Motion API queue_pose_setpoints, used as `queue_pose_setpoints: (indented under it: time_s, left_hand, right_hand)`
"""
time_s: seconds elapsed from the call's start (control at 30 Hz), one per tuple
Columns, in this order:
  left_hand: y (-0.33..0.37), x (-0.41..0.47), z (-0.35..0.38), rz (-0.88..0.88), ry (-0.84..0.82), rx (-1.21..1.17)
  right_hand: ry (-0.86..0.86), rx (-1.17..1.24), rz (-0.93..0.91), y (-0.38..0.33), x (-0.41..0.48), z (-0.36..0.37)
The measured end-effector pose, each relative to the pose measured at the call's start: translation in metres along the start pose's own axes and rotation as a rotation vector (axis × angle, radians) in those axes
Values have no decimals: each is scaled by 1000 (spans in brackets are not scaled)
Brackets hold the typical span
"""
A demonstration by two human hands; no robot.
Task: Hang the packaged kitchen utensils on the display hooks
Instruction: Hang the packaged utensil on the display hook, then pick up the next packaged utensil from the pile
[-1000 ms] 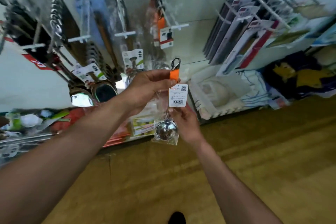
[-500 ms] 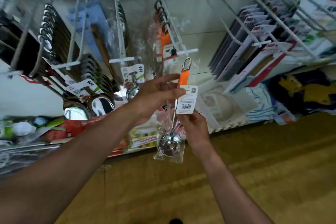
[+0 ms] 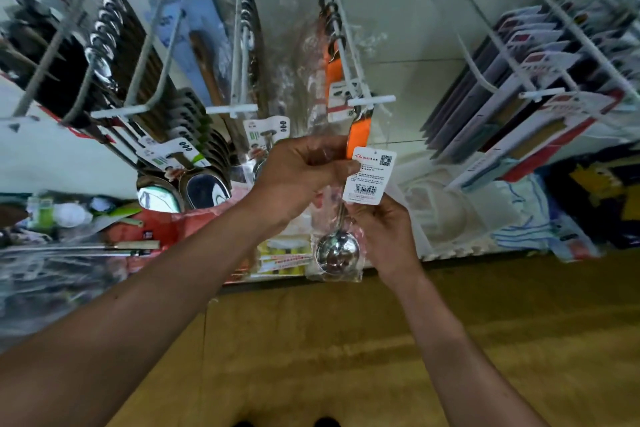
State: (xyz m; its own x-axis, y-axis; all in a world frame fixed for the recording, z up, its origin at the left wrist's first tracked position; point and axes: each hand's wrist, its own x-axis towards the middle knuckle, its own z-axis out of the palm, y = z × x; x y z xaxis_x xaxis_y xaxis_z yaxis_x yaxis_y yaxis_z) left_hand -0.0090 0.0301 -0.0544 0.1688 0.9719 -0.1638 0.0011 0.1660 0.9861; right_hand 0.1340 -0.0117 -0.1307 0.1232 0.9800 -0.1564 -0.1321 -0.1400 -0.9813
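Note:
A packaged ladle (image 3: pixel 337 253) with an orange handle (image 3: pixel 359 135), a steel bowl and a white paper tag (image 3: pixel 369 175) hangs between my hands in clear wrap. My left hand (image 3: pixel 301 173) pinches the handle just under the orange part. My right hand (image 3: pixel 384 236) holds the shaft and wrap lower down, beside the bowl. The handle's top loop sits right at the front end of a white display hook (image 3: pixel 370 101), which carries more orange-handled ladles (image 3: pixel 333 62) behind. Whether the loop is over the hook tip is hidden.
Other white hooks to the left hold spoons (image 3: pixel 104 38), spatulas and carded ladles (image 3: pixel 204 180). Flat carded packs (image 3: pixel 540 87) fill hooks at the right. Below lies a shelf with mixed goods (image 3: pixel 69 218) and white dishes (image 3: pixel 440 208). A wooden floor (image 3: pixel 346 357) is underfoot.
Both hands have lifted the ladle up and toward the rack; its handle top has gone from below the orange-ladle hook to level with the hook's front end.

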Motion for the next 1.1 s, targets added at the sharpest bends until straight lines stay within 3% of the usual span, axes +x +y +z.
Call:
queue_pose_setpoints:
  time_s: [0.63, 1.0, 1.1]
  left_hand:
    - [8, 10, -3, -117, 55, -36]
    - [16, 58, -9, -103, 157, -52]
    - [-2, 34, -33, -163, 182, 16]
  right_hand:
    - [-25, 11, 32, -10, 0, 7]
    - [115, -85, 34, -17, 78, 27]
    - [218, -171, 150, 0, 80, 28]
